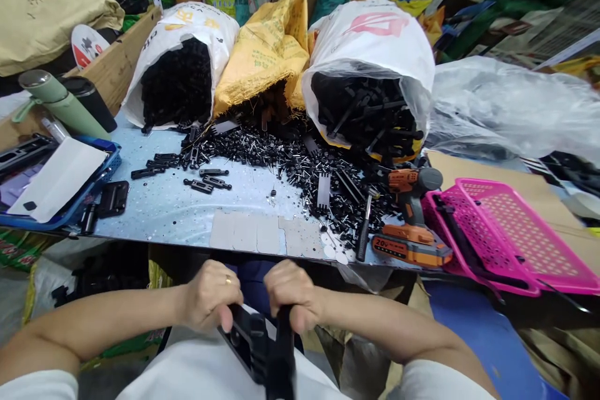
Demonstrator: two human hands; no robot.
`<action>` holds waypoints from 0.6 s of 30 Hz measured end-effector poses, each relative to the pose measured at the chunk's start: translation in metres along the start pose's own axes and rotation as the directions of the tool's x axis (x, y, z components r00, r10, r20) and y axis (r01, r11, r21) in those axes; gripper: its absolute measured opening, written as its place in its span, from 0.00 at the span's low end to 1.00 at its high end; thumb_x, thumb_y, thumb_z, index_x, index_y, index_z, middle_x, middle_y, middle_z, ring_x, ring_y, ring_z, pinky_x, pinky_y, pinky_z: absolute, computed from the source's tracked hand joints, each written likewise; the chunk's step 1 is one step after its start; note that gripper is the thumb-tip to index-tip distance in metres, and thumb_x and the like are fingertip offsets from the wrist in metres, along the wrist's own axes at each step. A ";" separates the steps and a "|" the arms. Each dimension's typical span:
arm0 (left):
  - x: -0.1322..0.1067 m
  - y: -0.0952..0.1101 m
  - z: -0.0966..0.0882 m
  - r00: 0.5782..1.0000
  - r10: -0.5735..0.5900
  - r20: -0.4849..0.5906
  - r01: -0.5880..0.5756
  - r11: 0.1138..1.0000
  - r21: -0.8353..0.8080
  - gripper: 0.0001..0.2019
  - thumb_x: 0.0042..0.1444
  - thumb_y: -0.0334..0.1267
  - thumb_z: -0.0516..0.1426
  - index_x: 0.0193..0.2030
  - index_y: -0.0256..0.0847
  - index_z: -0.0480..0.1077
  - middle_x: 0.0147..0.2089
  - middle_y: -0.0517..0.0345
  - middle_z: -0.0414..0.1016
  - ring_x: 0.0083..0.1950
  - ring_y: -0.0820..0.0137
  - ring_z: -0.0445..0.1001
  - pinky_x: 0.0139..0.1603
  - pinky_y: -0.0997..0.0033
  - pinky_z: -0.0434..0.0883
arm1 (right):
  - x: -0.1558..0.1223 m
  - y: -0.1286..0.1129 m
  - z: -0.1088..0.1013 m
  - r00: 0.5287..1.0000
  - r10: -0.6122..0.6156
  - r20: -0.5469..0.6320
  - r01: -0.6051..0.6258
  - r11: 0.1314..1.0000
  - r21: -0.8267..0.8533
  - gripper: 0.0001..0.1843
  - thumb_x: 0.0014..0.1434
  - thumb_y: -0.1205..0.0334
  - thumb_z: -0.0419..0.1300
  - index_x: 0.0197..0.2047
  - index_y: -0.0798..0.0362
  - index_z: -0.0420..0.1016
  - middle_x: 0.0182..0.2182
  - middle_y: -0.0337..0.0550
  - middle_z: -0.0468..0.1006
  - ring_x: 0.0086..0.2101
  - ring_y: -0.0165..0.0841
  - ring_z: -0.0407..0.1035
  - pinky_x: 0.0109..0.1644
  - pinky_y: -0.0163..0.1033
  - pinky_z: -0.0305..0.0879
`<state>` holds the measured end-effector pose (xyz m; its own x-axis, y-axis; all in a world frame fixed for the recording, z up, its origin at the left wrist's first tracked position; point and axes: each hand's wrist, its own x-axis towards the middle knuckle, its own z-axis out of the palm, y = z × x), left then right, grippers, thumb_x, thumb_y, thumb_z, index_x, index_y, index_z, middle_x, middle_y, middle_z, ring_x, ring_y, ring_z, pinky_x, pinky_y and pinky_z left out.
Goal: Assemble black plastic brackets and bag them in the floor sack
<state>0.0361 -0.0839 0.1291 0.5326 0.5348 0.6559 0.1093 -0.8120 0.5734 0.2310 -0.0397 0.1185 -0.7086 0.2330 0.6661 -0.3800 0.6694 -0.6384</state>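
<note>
Both my hands are closed around a black hinged plastic part (255,344), held close to my body in front of the table edge. My left hand (213,294) grips one arm of it, thumb pressed along the top. The other arm is in my right hand (293,294), fingers wrapped over its end. The two arms meet at a joint between and below my hands, and the lower portion is blurred. Several small black linked pieces (206,182) lie on the blue tabletop (154,206) beyond my left hand.
Screws and small black parts (290,162) are heaped mid-table before a white sack (187,19), a yellow sack (265,44) and another white sack (375,31). A hammer (365,228), a cordless drill (412,219) and a pink basket (510,231) stand right; a blue tray (107,162) sits left.
</note>
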 end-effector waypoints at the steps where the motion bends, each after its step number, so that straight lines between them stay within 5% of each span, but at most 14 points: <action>1: 0.004 0.004 0.008 0.997 0.019 -0.078 -0.023 0.998 -0.057 0.28 0.63 0.56 0.36 0.26 0.39 0.63 0.16 0.62 0.58 0.17 0.74 0.60 0.20 0.72 0.55 | 0.003 -0.001 0.011 0.995 -0.055 -0.079 0.061 0.995 0.082 0.31 0.64 0.39 0.37 0.21 0.51 0.60 0.14 0.37 0.58 0.16 0.27 0.55 0.22 0.36 0.51; 4: 0.010 0.001 0.029 0.957 0.086 -0.278 -0.098 0.995 -0.031 0.29 0.61 0.61 0.37 0.34 0.38 0.66 0.20 0.60 0.64 0.21 0.73 0.65 0.23 0.73 0.62 | 0.006 0.007 0.046 0.892 -0.029 -0.451 0.092 0.989 0.119 0.28 0.61 0.35 0.39 0.29 0.50 0.63 0.21 0.39 0.64 0.22 0.30 0.62 0.27 0.36 0.59; 7: 0.005 -0.017 0.045 0.936 0.200 -0.288 -0.167 0.977 0.135 0.36 0.56 0.67 0.38 0.50 0.37 0.64 0.31 0.51 0.72 0.35 0.65 0.73 0.35 0.66 0.70 | 0.000 0.028 0.067 0.641 0.189 -0.744 -0.148 0.981 0.122 0.29 0.60 0.35 0.33 0.39 0.47 0.62 0.37 0.46 0.68 0.40 0.38 0.66 0.46 0.49 0.64; 8: 0.002 -0.025 0.049 0.939 0.230 -0.257 -0.186 0.965 0.187 0.38 0.54 0.68 0.37 0.54 0.36 0.62 0.34 0.48 0.74 0.40 0.62 0.73 0.39 0.63 0.71 | -0.003 0.038 0.066 0.606 0.229 -0.762 -0.201 0.971 0.132 0.29 0.60 0.35 0.32 0.42 0.46 0.62 0.41 0.47 0.67 0.45 0.40 0.65 0.50 0.53 0.61; 10: -0.007 -0.044 0.055 0.961 0.229 -0.158 -0.169 0.930 0.326 0.41 0.54 0.68 0.38 0.58 0.34 0.60 0.40 0.43 0.74 0.45 0.59 0.72 0.42 0.60 0.70 | -0.012 0.059 0.047 0.659 0.284 -0.696 -0.315 0.945 0.087 0.27 0.61 0.37 0.35 0.46 0.46 0.61 0.47 0.48 0.65 0.50 0.41 0.62 0.55 0.55 0.57; 12: -0.015 -0.069 0.057 0.995 0.098 -0.026 -0.071 0.856 0.512 0.38 0.55 0.66 0.42 0.59 0.35 0.61 0.41 0.42 0.74 0.43 0.60 0.73 0.41 0.62 0.70 | -0.025 0.080 0.007 0.709 0.374 -0.598 -0.529 0.843 -0.099 0.25 0.60 0.39 0.43 0.50 0.48 0.60 0.52 0.50 0.63 0.54 0.42 0.59 0.57 0.55 0.55; 14: -0.015 -0.102 0.055 0.986 -0.141 0.092 0.045 0.748 0.662 0.33 0.56 0.62 0.46 0.61 0.40 0.61 0.39 0.45 0.73 0.38 0.62 0.73 0.38 0.65 0.69 | -0.042 0.097 -0.043 0.651 0.401 -0.645 -0.729 0.569 -0.382 0.26 0.57 0.41 0.52 0.51 0.52 0.61 0.54 0.54 0.63 0.55 0.45 0.56 0.57 0.54 0.53; 18: 0.017 -0.173 0.041 0.824 -0.535 0.185 0.217 0.602 0.768 0.31 0.58 0.55 0.50 0.62 0.38 0.59 0.41 0.40 0.72 0.40 0.59 0.71 0.38 0.65 0.67 | -0.078 0.118 -0.128 0.341 0.405 -0.848 -0.876 -0.192 -0.443 0.29 0.57 0.46 0.54 0.54 0.59 0.61 0.51 0.61 0.65 0.52 0.51 0.57 0.52 0.56 0.55</action>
<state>0.0610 0.0564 0.0207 0.5364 0.8317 0.1432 0.8265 -0.5520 0.1104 0.3180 0.1111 0.0408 0.1090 0.9491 0.2956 0.9568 -0.0196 -0.2900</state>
